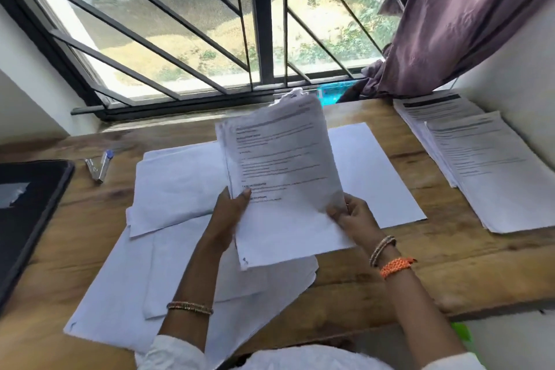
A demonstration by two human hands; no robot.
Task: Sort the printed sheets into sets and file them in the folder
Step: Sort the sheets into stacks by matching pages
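Observation:
I hold a thick bundle of printed sheets [282, 171] upright above the middle of the wooden table [390, 273]. My left hand [229, 216] grips its lower left edge, thumb on the front page. My right hand [350, 216] pinches the lower right edge. Beneath the bundle lie several loose sheets, blank side up [180, 189], overlapping each other. One more blank sheet [372, 171] lies to the right of them. Two overlapping stacks of printed pages [492, 171] sit at the table's right end. A black folder [27, 207] lies at the left edge.
A stapler [100, 167] lies near the folder, at the back left. A barred window [210, 39] runs behind the table, with a purple curtain [450, 18] hanging at the right. A blue object [332, 96] sits on the sill behind the bundle.

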